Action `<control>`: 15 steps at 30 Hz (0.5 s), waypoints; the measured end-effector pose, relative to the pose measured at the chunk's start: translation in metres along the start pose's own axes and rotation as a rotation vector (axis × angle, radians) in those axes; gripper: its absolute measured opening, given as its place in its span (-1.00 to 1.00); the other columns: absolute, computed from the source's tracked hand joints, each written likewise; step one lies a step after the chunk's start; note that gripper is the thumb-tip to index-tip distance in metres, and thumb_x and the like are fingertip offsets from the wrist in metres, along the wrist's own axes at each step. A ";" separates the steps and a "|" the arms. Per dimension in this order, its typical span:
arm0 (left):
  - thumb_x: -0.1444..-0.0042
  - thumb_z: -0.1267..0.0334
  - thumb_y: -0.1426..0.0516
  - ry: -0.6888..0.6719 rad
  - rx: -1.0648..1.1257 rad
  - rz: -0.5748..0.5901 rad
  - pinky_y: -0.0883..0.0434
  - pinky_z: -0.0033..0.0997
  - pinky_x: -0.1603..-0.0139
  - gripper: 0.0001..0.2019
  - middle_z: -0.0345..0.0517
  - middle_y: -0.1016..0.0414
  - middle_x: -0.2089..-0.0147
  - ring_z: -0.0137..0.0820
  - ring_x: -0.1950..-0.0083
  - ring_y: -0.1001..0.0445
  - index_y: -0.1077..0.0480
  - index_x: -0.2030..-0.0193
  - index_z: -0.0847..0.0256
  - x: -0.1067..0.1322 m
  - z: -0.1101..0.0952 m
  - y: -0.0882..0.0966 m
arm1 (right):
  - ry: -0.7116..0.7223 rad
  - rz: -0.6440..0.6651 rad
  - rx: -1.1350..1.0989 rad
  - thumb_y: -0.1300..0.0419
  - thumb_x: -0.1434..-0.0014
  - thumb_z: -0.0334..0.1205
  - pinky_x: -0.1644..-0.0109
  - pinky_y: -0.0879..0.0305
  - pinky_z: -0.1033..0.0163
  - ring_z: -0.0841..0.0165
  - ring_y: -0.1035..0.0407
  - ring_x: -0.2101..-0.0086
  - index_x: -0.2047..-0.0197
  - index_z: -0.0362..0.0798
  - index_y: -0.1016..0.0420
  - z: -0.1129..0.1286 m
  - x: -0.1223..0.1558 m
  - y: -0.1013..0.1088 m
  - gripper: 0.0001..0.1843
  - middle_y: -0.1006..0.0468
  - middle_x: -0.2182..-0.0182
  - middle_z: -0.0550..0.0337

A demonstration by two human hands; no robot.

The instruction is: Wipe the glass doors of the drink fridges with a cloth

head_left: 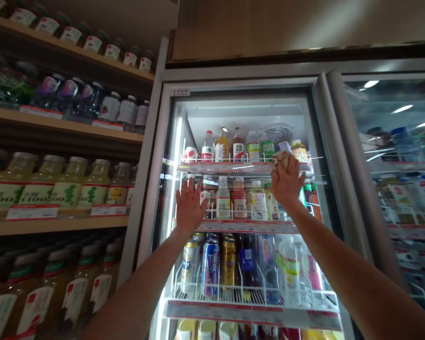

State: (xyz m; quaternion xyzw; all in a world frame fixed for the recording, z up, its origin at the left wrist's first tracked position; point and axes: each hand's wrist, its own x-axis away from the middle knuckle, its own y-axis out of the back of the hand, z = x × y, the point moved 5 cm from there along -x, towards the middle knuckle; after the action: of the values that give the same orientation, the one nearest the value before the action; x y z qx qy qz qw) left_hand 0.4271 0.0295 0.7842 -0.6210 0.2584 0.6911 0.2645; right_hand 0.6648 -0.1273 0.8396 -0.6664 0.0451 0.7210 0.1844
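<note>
A glass-door drinks fridge point(170, 141) stands in front of me, its wire shelves full of bottles and cans. My left hand point(189, 205) lies flat against the glass, fingers spread, at the level of the second shelf. My right hand point(286, 179) presses a crumpled pale cloth point(281, 158) against the glass near the top shelf's front rail point(230, 167). Behind the glass, bottles point(230, 198) stand between my two hands, and cans point(210, 264) fill the shelf below.
Wooden shelves point(56, 224) at the left carry rows of yellow-green juice bottles point(42, 184) and dark bottles above. A second fridge door point(393, 189) stands at the right, with its frame post next to my right arm.
</note>
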 end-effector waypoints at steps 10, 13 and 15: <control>-0.24 0.07 0.11 0.017 -0.056 0.114 0.05 0.05 -0.32 -0.47 0.09 0.12 -0.40 -0.14 -0.41 0.17 -0.03 -0.31 0.22 -0.001 -0.001 0.005 | 0.210 0.140 -0.069 0.04 -0.21 -0.20 -0.25 0.22 -0.16 0.16 0.01 -0.24 -0.08 0.00 -0.39 0.012 0.035 0.003 -0.60 -0.11 -0.27 0.04; -0.25 0.08 0.12 0.039 -0.068 0.134 0.02 0.08 -0.31 -0.47 0.10 0.13 -0.40 -0.12 -0.41 0.16 -0.02 -0.32 0.23 -0.001 -0.002 0.005 | -0.054 -0.016 -0.026 0.11 -0.23 -0.22 -0.14 0.19 -0.34 -0.06 0.06 -0.23 -0.08 -0.24 -0.38 -0.024 0.015 0.006 -0.54 0.00 -0.26 -0.33; -0.25 0.08 0.12 0.046 -0.070 0.133 0.02 0.09 -0.30 -0.47 0.12 0.12 -0.39 -0.11 -0.41 0.16 -0.02 -0.32 0.24 -0.001 -0.001 0.005 | 0.019 -0.006 -0.030 0.11 -0.24 -0.22 -0.14 0.16 -0.32 -0.04 0.08 -0.24 -0.10 -0.22 -0.36 -0.002 0.021 0.003 -0.54 0.00 -0.27 -0.29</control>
State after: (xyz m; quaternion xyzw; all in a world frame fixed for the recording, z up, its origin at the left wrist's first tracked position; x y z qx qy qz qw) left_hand 0.4243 0.0249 0.7850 -0.6269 0.2810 0.7013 0.1900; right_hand 0.6650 -0.1269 0.8181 -0.6759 0.0338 0.7148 0.1763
